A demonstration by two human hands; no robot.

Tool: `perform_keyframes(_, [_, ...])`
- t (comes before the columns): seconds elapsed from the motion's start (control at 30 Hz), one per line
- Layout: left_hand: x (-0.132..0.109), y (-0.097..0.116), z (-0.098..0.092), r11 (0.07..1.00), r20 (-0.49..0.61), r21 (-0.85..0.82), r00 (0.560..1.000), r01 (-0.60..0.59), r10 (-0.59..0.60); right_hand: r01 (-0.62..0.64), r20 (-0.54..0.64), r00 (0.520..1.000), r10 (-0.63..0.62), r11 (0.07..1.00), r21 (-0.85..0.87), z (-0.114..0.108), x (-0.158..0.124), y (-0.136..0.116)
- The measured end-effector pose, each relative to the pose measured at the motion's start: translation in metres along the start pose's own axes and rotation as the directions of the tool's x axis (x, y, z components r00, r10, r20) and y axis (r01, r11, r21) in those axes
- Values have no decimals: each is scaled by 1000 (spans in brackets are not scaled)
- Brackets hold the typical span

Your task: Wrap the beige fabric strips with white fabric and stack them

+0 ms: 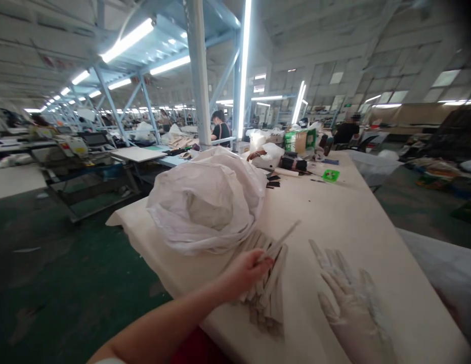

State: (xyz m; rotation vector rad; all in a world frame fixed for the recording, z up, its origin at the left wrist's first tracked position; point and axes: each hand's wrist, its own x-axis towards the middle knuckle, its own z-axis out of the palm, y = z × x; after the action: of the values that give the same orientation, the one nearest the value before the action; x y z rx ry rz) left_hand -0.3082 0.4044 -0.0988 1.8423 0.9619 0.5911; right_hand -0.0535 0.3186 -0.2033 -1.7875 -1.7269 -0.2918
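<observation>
My left hand (254, 270) is bare and closed around one end of a thin, pale strip (286, 237), which points up and to the right. Under and beside that hand lies a loose pile of similar beige strips (271, 308), some overlapping. To the right, my right hand (351, 318) wears a whitish glove and rests low over the table with its fingers apart. Pale, narrow shapes (339, 260) lie at its fingertips, blurred; they look like more strips. A large crumpled white bag (205, 202) sits just beyond the pile.
The pale-covered table (318, 212) runs away from me. Farther along it are black pieces (273, 182), a green dish (331, 175), a white roll (286, 172) and a green box (299, 140). A metal post (199, 76) rises behind the bag. Two people sit at work farther off.
</observation>
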Motion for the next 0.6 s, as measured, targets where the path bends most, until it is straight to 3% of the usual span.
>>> perform_keyframes(0.03, [-2, -4, -31, 971, -95, 234, 994, -37, 60, 38, 10, 999, -38, 999, 25, 6, 7, -14])
perform_keyframes(0.1, [2, -16, -87, 737, -164, 673, 985, 65, 62, 86, 36, 995, -91, 990, 107, 19, 19, -41])
perform_keyframes(0.17, [16, -33, -128, 643, -208, 754, 977, 135, 40, 113, 57, 990, -127, 972, 205, 31, 29, -66])
perform_keyframes(0.23, [35, -52, -151, 592, -205, 791, 979, 154, 19, 138, 71, 984, -165, 949, 284, 39, 39, -90])
perform_keyframes(0.33, [63, -78, -162, 556, -165, 818, 986, 144, -13, 181, 88, 970, -225, 918, 353, 45, 49, -120])
perform_keyframes(0.43, [78, -92, -162, 546, -143, 826, 989, 140, -37, 189, 139, 956, -258, 905, 381, 45, 51, -132])
perform_keyframes(0.5, [73, -93, -162, 548, -147, 825, 989, 135, -22, 135, 181, 957, -224, 904, 406, 43, 47, -131])
perform_keyframes(0.6, [44, -83, -157, 565, -157, 818, 987, 111, 33, -53, 267, 958, -104, 852, 520, 39, 39, -131])
